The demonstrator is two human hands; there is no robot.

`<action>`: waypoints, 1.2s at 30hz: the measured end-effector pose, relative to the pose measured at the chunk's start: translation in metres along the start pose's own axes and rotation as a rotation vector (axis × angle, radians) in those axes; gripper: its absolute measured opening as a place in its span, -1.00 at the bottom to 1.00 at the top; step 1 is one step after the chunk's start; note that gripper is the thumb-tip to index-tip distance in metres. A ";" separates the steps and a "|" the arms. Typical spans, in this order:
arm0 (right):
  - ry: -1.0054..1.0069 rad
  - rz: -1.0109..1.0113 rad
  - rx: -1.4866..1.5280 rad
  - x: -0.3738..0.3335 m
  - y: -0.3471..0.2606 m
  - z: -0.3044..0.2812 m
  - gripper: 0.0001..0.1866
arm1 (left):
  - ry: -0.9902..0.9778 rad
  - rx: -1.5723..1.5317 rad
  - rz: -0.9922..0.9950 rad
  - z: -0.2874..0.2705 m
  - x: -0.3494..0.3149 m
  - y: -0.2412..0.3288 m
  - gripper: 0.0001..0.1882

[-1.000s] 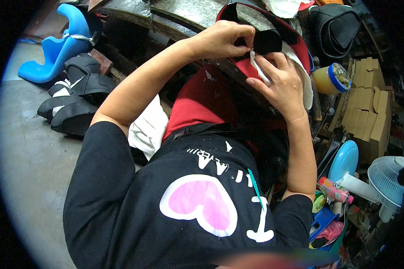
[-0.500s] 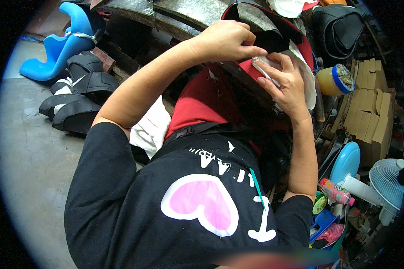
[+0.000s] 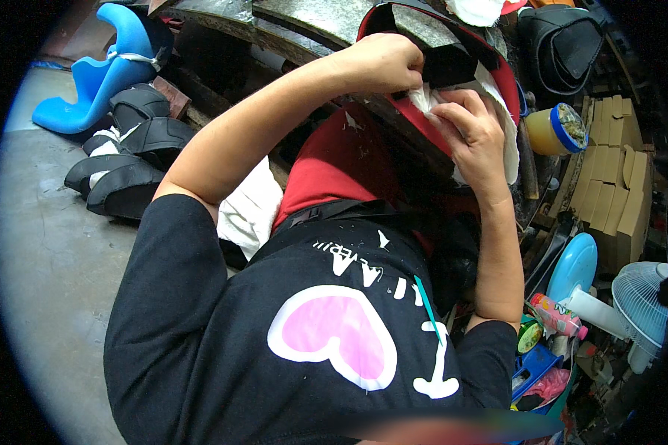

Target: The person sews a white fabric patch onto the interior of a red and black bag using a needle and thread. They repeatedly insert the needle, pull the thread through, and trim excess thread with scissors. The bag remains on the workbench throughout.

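Note:
My left hand (image 3: 390,65) is closed, its thumb and fingers pinching one end of a crumpled, thin white piece (image 3: 423,99) that looks like cloth or film. My right hand (image 3: 473,133) grips the other end between thumb and fingertips. Right behind and around my hands lies a curved red and black piece (image 3: 507,80) with a rounded rim. A white sheet (image 3: 511,141) hangs along its right side, partly hidden by my right hand. The exact kind of both pieces cannot be made out.
A worn workbench (image 3: 304,18) stands in front. Black molded pieces (image 3: 137,167) and a blue curved form (image 3: 89,85) are at left. To the right are a jar with yellowish contents (image 3: 545,133), cardboard boxes (image 3: 608,193), a fan (image 3: 638,304) and a pink bottle (image 3: 557,317).
My left hand has turned and curled in more, its thumb no longer stretched out. The white piece between my hands is now bunched up, and my right fingers have drawn together on it.

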State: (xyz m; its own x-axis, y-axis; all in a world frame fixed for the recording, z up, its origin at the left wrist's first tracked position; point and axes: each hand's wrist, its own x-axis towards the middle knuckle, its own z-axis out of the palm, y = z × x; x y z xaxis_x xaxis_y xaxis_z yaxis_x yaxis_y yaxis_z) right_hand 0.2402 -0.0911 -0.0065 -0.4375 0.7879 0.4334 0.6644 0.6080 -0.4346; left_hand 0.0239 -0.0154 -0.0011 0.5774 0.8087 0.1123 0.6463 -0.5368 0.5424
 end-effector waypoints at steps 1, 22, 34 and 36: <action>-0.007 -0.004 0.048 0.000 0.000 -0.001 -0.86 | 0.015 -0.014 -0.027 0.000 0.000 0.000 -0.71; -0.153 0.039 0.344 -0.002 0.011 -0.012 -0.79 | -0.254 -0.216 0.077 -0.019 -0.020 -0.018 -0.67; -0.197 0.195 0.285 0.002 0.009 -0.012 -0.80 | 0.050 -0.094 0.275 -0.004 -0.034 -0.011 -0.60; -0.188 0.211 0.303 0.003 0.008 -0.012 -0.79 | 0.038 -0.112 0.331 -0.002 -0.037 -0.014 -0.70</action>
State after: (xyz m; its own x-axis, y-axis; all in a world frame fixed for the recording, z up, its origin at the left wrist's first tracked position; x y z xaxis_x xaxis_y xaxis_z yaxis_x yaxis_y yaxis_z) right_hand 0.2514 -0.0850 0.0006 -0.4327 0.8853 0.1704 0.5550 0.4105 -0.7235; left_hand -0.0078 -0.0368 -0.0111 0.7259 0.6050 0.3273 0.3673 -0.7432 0.5592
